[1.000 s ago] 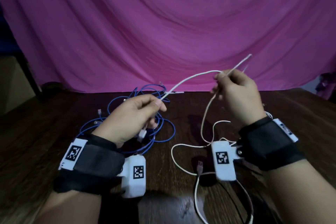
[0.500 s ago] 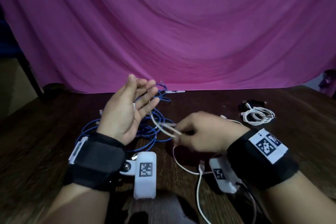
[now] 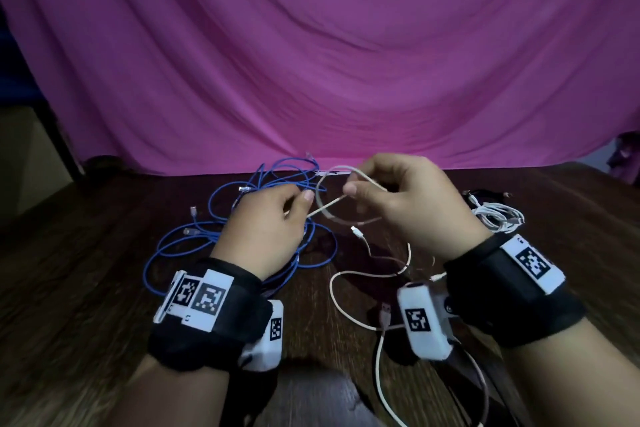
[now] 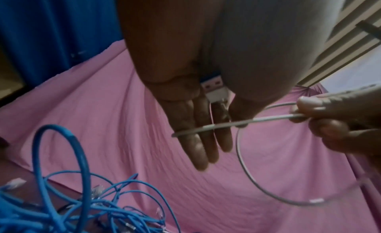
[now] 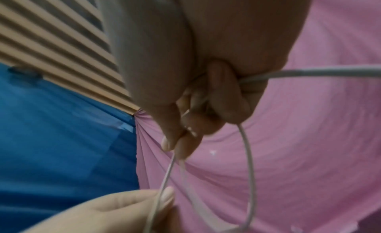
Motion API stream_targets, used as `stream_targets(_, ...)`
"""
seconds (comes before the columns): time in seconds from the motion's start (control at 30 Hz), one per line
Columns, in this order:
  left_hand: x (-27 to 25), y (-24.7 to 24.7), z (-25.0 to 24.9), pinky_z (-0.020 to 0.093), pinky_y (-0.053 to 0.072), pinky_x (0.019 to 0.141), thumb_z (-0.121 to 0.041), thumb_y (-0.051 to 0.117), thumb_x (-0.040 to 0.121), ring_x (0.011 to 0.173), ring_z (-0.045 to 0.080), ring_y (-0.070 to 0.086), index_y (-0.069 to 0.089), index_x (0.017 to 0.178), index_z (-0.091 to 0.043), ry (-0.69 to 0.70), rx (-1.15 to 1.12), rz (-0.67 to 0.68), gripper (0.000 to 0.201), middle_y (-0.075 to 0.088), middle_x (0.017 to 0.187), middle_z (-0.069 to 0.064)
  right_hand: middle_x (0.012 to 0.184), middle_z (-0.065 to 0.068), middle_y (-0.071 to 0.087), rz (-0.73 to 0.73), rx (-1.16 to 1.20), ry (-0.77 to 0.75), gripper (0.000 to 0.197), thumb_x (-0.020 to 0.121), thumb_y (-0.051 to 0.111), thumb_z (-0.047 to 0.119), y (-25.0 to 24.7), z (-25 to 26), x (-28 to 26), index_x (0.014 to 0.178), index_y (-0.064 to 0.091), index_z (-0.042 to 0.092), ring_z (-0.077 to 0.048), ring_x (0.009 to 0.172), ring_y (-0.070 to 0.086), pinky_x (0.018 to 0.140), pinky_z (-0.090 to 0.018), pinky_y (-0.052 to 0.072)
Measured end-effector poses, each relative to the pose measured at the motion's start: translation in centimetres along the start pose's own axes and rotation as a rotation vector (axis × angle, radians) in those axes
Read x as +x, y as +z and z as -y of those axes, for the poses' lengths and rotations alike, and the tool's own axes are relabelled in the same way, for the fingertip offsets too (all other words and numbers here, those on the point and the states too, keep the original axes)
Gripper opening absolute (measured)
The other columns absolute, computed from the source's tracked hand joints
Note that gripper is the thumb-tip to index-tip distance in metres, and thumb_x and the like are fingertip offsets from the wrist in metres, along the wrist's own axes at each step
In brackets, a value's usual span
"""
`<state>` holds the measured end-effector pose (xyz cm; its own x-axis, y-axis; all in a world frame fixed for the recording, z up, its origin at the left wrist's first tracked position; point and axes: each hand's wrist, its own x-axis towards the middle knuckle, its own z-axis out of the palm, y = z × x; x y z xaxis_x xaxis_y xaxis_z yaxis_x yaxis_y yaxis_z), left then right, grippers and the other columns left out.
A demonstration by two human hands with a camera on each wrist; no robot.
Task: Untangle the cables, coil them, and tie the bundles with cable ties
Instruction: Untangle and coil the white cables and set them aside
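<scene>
A thin white cable (image 3: 325,209) runs between both hands above the table. My left hand (image 3: 300,205) pinches it with thumb against fingers. In the left wrist view the white cable (image 4: 247,120) crosses the left fingers (image 4: 198,143), and its USB plug (image 4: 214,89) sits in the palm. My right hand (image 3: 354,189) pinches the cable just to the right, and a round loop (image 5: 249,171) hangs below it. The rest of the cable trails on the table (image 3: 346,308) to a second plug (image 3: 385,314). A tangled blue cable (image 3: 221,229) lies under and behind the left hand.
A coiled white cable bundle (image 3: 498,217) lies at the right rear of the dark wooden table (image 3: 86,270), beside a small black item (image 3: 485,194). A pink cloth backdrop (image 3: 311,62) hangs behind the table.
The left hand, raised with palm open half a second ago, now grips the white cable. The right hand has risen from near the table and brought a loop up beside the left hand.
</scene>
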<state>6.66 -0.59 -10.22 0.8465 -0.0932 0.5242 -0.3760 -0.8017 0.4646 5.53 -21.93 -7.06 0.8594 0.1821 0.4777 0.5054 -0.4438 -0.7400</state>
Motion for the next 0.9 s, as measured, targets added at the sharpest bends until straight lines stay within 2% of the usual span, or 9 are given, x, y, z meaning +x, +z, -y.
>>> stream_targets(0.13,-0.2,0.2,-0.9,0.028,0.038,0.060,-0.040,0.047,0.105,0.051,0.003,0.054,0.069,0.079,-0.013,-0.140,-0.378,0.250,0.044,0.070,0.066,-0.003,0.068,-0.004,0.065,-0.074,-0.157,-0.067,0.071,0.086,0.082,0.032,-0.9,-1.0,0.3,0.141,0.046,0.057,-0.008,0.056,0.054,0.063,-0.022,0.046)
stream_targets(0.2,-0.4,0.1,-1.6,0.024,0.032,0.051,-0.031,0.045,0.107,0.048,0.010,0.042,0.073,0.085,-0.008,-0.208,-0.691,0.356,0.043,0.060,0.063,0.001,0.072,0.003,0.061,-0.047,-0.286,-0.088,0.049,0.089,0.077,0.035,-1.0,-1.3,0.3,0.132,0.061,0.052,-0.004,0.066,0.055,0.070,-0.023,0.047)
stream_targets(0.27,-0.5,-0.2,-2.0,0.021,0.026,0.046,-0.022,0.047,0.105,0.048,0.012,0.035,0.075,0.092,-0.001,-0.254,-0.949,0.416,0.038,0.050,0.063,0.004,0.085,0.002,0.060,-0.040,-0.350,-0.075,0.016,0.092,0.072,0.038,-1.1,-1.4,0.4,0.108,0.076,0.039,-0.011,0.081,0.058,0.083,-0.037,0.048)
stream_targets(0.4,-0.7,-0.6,-2.4,0.020,0.026,0.050,-0.028,0.055,0.096,0.055,0.007,0.037,0.075,0.105,-0.002,-0.292,-1.286,0.548,0.034,0.047,0.072,-0.001,0.133,0.000,0.053,-0.032,-0.444,-0.064,0.015,0.097,0.063,0.041,-0.8,-1.2,0.1,0.097,0.074,0.032,-0.022,0.129,0.042,0.109,-0.033,0.032)
stream_targets(0.47,-0.7,-0.6,-2.5,0.018,0.029,0.051,-0.030,0.058,0.095,0.057,0.005,0.038,0.074,0.108,-0.004,-0.304,-1.408,0.591,0.033,0.047,0.075,-0.002,0.145,0.008,0.048,-0.047,-0.489,-0.060,0.016,0.100,0.058,0.041,-0.4,-0.9,0.0,0.095,0.071,0.031,-0.023,0.139,0.028,0.113,-0.038,0.023)
stream_targets(0.53,-0.6,-0.5,-2.5,0.016,0.033,0.051,-0.032,0.061,0.094,0.059,0.004,0.039,0.073,0.109,-0.005,-0.324,-1.528,0.634,0.033,0.047,0.077,-0.003,0.125,0.017,0.061,-0.026,-0.337,-0.045,0.018,0.102,0.056,0.038,-0.1,-0.4,-0.2,0.092,0.066,0.027,-0.014,0.129,0.043,0.105,-0.045,0.034)
stream_targets(0.6,-0.6,-0.5,-2.7,0.015,0.036,0.052,-0.032,0.061,0.095,0.061,0.004,0.040,0.071,0.110,-0.006,-0.326,-1.616,0.660,0.032,0.048,0.078,-0.004,0.094,0.007,0.069,0.050,-0.008,-0.053,0.017,0.105,0.056,0.028,0.1,0.1,-0.3,0.096,0.065,0.017,-0.005,0.097,0.060,0.087,-0.037,0.047)
stream_targets(0.7,-0.6,-0.4,-3.0,0.015,0.039,0.056,-0.031,0.062,0.095,0.064,0.004,0.041,0.070,0.111,-0.006,-0.322,-1.675,0.648,0.030,0.049,0.080,-0.003,0.087,-0.013,0.069,0.109,0.301,0.036,0.021,0.104,0.057,0.021,0.3,0.6,-0.5,0.101,0.066,0.002,-0.014,0.081,0.060,0.078,-0.032,0.051)
stream_targets(0.9,-0.8,0.7,-3.4,0.020,0.053,0.065,-0.028,0.072,0.085,0.067,0.004,0.056,0.078,0.102,-0.012,-0.345,-1.549,0.498,0.023,0.059,0.082,-0.002,0.076,-0.007,0.066,0.160,0.472,0.224,0.021,0.103,0.059,0.023,0.2,0.4,-0.5,0.093,0.065,0.006,-0.020,0.065,0.057,0.060,-0.026,0.047)
